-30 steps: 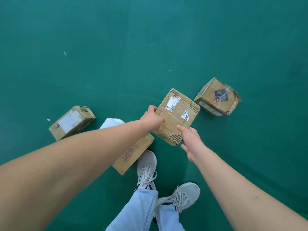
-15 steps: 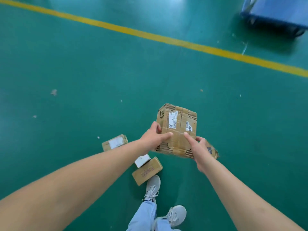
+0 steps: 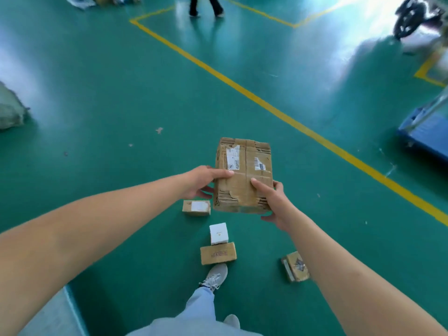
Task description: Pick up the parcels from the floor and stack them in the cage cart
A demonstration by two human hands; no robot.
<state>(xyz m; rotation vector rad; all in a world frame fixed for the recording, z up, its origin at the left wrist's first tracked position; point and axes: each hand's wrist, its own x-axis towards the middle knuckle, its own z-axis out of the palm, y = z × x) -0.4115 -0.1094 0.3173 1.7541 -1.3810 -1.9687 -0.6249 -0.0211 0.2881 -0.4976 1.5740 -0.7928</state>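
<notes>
Grip: left hand and right hand clasp the worn brown cardboard parcel with white labels by its two sides, thumbs on top.
Parcel: held up above the green floor.
Floor: small labelled brown box, white cube box, flat brown box, taped brown box.
Right edge: blue cart.

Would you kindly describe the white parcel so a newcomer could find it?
Start at the white shoe on the green floor. Just beyond its toe lies a brown parcel; the white parcel sits against its far side, the only white cube among brown cartons.
</notes>
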